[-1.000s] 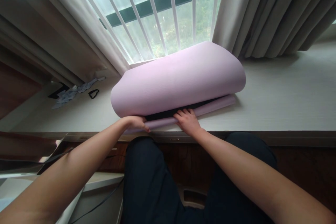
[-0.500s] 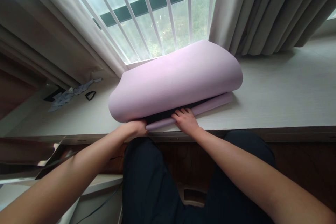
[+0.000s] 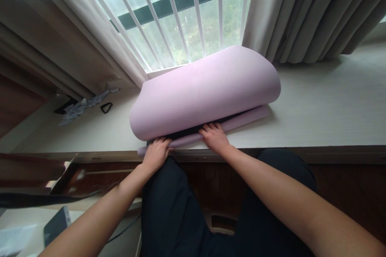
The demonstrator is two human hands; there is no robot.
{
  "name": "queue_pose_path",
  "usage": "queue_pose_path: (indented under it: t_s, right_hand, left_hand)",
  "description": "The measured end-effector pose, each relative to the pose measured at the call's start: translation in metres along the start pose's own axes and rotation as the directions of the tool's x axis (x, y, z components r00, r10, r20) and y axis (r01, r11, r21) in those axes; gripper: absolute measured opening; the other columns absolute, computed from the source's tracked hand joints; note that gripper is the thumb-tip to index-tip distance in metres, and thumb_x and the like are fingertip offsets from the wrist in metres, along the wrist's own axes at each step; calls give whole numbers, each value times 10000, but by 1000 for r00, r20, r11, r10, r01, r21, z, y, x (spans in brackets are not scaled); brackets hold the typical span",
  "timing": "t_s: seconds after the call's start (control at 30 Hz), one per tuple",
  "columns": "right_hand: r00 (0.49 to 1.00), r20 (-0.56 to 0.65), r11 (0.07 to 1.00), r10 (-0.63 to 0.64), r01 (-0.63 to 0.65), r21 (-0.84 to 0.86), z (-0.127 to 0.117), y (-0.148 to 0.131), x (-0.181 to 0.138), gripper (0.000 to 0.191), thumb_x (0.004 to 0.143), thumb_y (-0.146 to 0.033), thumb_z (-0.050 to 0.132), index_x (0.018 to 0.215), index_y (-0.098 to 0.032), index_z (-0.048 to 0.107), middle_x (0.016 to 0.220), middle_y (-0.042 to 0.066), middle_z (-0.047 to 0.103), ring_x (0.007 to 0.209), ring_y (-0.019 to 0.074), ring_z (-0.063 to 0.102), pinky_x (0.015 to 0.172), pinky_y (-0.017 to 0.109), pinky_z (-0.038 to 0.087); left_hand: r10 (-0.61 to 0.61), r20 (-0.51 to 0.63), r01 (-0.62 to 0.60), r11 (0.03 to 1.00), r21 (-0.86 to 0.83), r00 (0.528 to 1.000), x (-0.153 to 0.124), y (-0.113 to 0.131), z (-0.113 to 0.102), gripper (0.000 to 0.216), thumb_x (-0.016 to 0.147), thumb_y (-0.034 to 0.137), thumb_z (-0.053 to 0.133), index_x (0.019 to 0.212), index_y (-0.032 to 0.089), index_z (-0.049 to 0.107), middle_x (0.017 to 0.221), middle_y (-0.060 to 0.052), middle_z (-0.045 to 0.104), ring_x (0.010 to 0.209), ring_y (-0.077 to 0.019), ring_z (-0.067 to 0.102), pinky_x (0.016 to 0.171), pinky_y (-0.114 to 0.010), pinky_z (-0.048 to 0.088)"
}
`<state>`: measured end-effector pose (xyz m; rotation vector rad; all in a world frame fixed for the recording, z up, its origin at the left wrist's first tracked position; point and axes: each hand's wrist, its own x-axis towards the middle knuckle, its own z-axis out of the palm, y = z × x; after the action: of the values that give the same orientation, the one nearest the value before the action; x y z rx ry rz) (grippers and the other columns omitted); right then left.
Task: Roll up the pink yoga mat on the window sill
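A pale pink mat with a dark underside lies on the white window ledge, folded over in a big loose curve. Its near edge is wound into a thin tight roll along the ledge's front. My left hand rests on the left end of that thin roll, fingers curled over it. My right hand presses on the roll near its middle, fingers bent onto it and reaching the dark strip under the big curve.
Grey curtains hang on both sides of a barred window. Crumpled paper scraps and a small black loop lie on the ledge at the left. My dark-trousered legs sit below the ledge edge. A dark flat device lies lower left.
My left hand has shifted from the side of the roll's left end to lie on top of it, arm swung inward. The right hand stays put.
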<state>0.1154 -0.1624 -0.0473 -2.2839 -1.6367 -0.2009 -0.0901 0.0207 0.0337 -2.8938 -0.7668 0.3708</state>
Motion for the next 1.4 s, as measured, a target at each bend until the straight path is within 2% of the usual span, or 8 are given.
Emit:
queue_pose_path:
  t_s: [0.17,0.27,0.37,0.47,0.67,1.0,1.17,1.4]
  right_hand:
    - [999,42,1000,28,-27,-16,-2,-1,1,299,952,-393,686,1206,-236,693,1207,112,663,1128,282,524,988,425,307]
    - [996,73,999,48,-47,-17,-5,-2,3,346,941,-414,701,1235,-233,692,1221,126,659,1164,293,524,1008,430,309]
    - [994,92,998,63,-63,-11,-7,-3,4,361,934,-420,710,1247,-241,692,1230,126,661,1184,298,529,1016,431,313]
    - [992,94,997,79,-78,-12,-7,-3,4,344,933,-424,714,1231,-254,695,1221,114,667,1179,296,537,1007,428,320]
    - [991,108,996,83,-81,-25,-9,-2,5,340,931,-425,717,1223,-252,701,1202,110,675,1161,293,547,988,419,328]
    - [988,125,995,89,-83,-53,-11,-2,7,356,950,-463,688,1225,-236,691,1210,114,676,1156,297,559,969,417,329]
    - [988,121,994,95,-89,-58,-11,-1,5,366,949,-467,691,1236,-241,685,1205,113,671,1145,299,553,961,418,323]
    - [993,84,993,80,-72,-92,-10,-1,1,324,976,-445,641,1223,-239,675,1185,116,662,1129,294,540,940,408,310]
  left_hand:
    - [-94,-34,95,995,24,995,-4,21,18,368,1019,273,461,1317,166,649,1375,-153,612,1256,-325,542,1060,-422,442]
    - [-118,-79,122,991,51,990,-4,36,22,488,1039,411,458,1393,105,597,1366,-209,594,1254,-368,523,1115,-495,382]
    - [-121,-116,124,992,19,986,-3,45,25,612,1040,546,445,1541,199,500,1393,-188,589,1267,-388,500,1141,-568,330]
    - [-116,-132,113,993,-26,985,1,47,26,513,1058,532,412,1498,305,549,1360,-142,622,1245,-379,511,1097,-594,352]
    - [-132,-120,123,989,-78,984,16,43,26,495,1076,551,346,1331,245,639,1276,-152,686,1228,-369,569,1041,-554,401]
    - [-136,-63,127,984,-128,989,38,31,22,687,1021,729,317,1177,215,745,1105,-157,761,1090,-362,678,941,-435,465]
    - [-164,-223,138,982,-126,961,31,45,27,575,1045,656,361,1211,232,712,1182,-135,733,1153,-365,619,987,-482,418]
    - [-39,-388,-48,976,-214,921,30,97,33,464,1038,533,511,1353,224,656,1287,-134,696,1200,-328,567,1093,-517,336]
